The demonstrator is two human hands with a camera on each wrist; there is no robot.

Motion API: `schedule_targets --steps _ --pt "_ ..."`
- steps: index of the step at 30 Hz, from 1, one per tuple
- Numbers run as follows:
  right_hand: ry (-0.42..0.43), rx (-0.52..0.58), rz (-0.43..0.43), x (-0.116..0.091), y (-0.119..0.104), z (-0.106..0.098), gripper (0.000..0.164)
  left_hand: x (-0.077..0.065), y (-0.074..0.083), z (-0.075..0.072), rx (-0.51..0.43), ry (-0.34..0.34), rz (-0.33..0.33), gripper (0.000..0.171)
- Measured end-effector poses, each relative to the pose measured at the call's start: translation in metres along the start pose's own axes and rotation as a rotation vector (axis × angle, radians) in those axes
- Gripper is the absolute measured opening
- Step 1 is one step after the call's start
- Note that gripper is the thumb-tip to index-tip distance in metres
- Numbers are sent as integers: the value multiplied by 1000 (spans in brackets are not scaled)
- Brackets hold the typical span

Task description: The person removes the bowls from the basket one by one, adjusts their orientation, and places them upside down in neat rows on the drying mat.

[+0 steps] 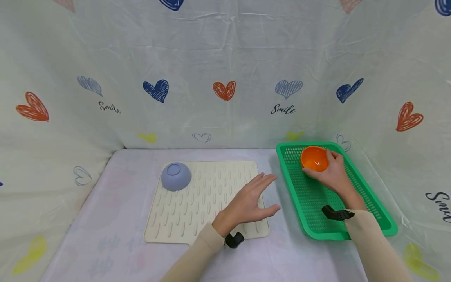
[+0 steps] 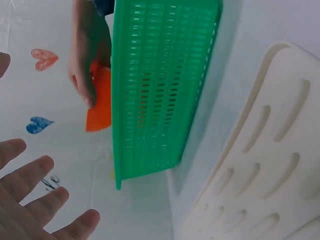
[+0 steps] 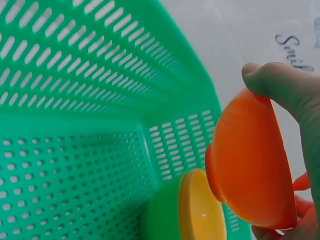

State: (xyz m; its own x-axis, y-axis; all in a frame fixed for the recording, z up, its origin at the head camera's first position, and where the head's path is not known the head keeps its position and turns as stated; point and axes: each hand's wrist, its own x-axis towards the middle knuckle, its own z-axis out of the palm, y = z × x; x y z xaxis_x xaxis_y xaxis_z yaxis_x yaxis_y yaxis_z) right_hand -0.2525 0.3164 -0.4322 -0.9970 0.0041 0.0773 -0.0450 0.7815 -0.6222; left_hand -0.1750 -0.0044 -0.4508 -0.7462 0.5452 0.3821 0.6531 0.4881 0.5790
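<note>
1. Gripping the orange bowl (image 1: 313, 159) with the right hand (image 1: 332, 172), pinching its rim pretty snugly between thumb and fingers.
2. Holding that bowl just over the far end of the basket (image 1: 327, 236), above a green-and-yellow bowl (image 3: 182, 210) (maybe two nested, can't really tell).
3. Hovering wide open with the left hand (image 1: 248, 203), fingers straight and spread, over the right side of the mat (image 1: 208, 196).
4. Also showing a blue bowl (image 1: 176, 178), upside down at the mat's far left corner.
</note>
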Motion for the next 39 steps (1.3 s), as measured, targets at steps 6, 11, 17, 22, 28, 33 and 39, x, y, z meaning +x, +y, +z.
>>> schedule_targets --steps 6,11,17,22,28,33,39 --pt "14 -6 -43 -9 -15 1 117 5 -5 -5 -94 -6 -83 73" --pt "4 -9 -63 -16 -31 1 118 9 -8 -7 -165 -16 -145 72" --pt "-11 -7 -109 -29 -45 3 117 18 -9 -3 -267 -28 -173 71" --pt "-10 -10 -155 -39 -51 9 116 22 -11 3 -325 -28 -165 70" --pt "-39 -1 -185 -49 -58 16 114 27 -13 8 -407 -39 -198 64" --pt "-50 2 -206 -55 -62 20 114 33 -12 11 -537 -39 -279 59" --pt "-42 22 -246 -58 -69 26 113 40 -13 15 -757 -9 -385 56"
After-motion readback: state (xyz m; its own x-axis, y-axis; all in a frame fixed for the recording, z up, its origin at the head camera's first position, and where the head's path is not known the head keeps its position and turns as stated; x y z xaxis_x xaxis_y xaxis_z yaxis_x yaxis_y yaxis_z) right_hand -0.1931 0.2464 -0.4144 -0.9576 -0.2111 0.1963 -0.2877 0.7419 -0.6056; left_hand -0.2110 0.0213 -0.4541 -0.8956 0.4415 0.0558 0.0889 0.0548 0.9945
